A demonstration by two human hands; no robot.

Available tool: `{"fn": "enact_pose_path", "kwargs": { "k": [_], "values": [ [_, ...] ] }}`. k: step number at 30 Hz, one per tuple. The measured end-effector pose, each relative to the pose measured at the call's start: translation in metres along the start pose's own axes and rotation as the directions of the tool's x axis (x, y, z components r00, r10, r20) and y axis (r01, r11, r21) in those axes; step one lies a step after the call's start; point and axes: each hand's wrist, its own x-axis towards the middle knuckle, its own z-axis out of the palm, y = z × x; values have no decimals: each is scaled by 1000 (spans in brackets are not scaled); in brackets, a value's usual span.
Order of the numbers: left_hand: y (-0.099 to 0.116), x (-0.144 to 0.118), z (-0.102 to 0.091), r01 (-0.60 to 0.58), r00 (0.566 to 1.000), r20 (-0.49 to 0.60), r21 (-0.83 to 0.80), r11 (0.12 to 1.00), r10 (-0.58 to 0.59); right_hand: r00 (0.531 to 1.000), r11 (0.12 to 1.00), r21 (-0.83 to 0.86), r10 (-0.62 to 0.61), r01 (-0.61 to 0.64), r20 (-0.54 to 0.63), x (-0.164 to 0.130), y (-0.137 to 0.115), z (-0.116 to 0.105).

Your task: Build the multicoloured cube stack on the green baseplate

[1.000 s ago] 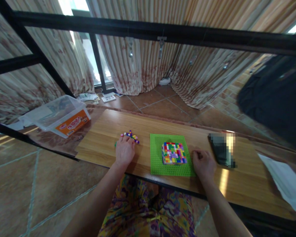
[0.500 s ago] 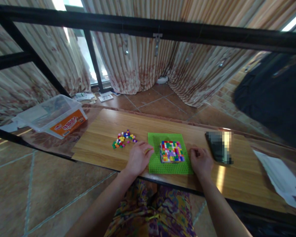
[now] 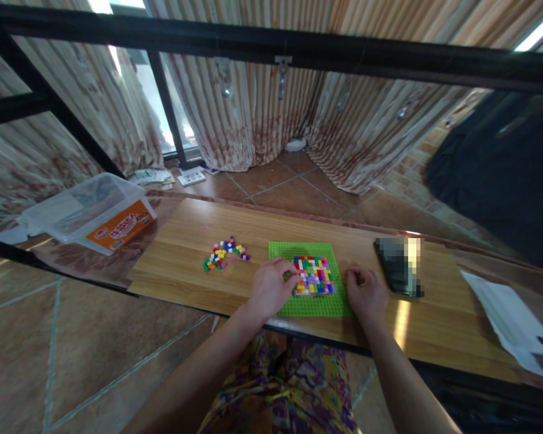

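A person sits at a wooden counter point(image 3: 389, 337), seen from above. A green baseplate point(image 3: 314, 304) lies near the front edge, carrying a square block point(image 3: 314, 274) of many-coloured small bricks. The left hand point(image 3: 271, 289) rests on the baseplate's left part, fingers curled against the block's left side, seemingly pinching one small brick there; the brick itself is too small to make out. The right hand point(image 3: 366, 295) lies loosely clenched just right of the baseplate, holding nothing visible. The step looks like seating a brick on the block; that calls for lining up studs and pressing down. Loose bricks point(image 3: 224, 254) lie further left. A dark object point(image 3: 398, 265) to the right is blurred out
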Motion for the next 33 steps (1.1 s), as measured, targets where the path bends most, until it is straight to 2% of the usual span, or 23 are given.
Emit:
{"fn": "enact_pose_path", "kwargs": {
  "k": [6, 9, 13, 17, 22, 28, 33],
  "values": [
    [-4, -1, 8, 101, 995, -1, -201, 974, -104, 1000, 1000, 14, 3, -3, 4, 0, -1, -1],
    [-5, -2, 11, 110, 993, -14, -284, 952, -119, 1000, 1000, 12, 1, -1, 3, 0, 0, 0],
    [-6, -4, 14, 79, 994, -48, -330, 940, -100, 1000, 1000, 13, 2, -2, -9, 0, 0, 0],
    [-10, -3, 18, 98, 990, -61, -379, 920, -130, 1000, 1000, 12, -9, 9, -5, 0, 0, 0],
    [-12, -2, 22, 130, 985, -48, -424, 896, -166, 1000, 1000, -1, -2, 2, 0, 0, -1, -1],
    [-11, -2, 27, 183, 973, -22, -539, 822, -231, 1000, 1000, -4, -5, 5, -4, -1, 0, 0],
    [-9, -3, 27, 183, 972, -25, -544, 819, -234, 1000, 1000, -3, -7, 7, -8, -1, -1, -1]
  ]
}}
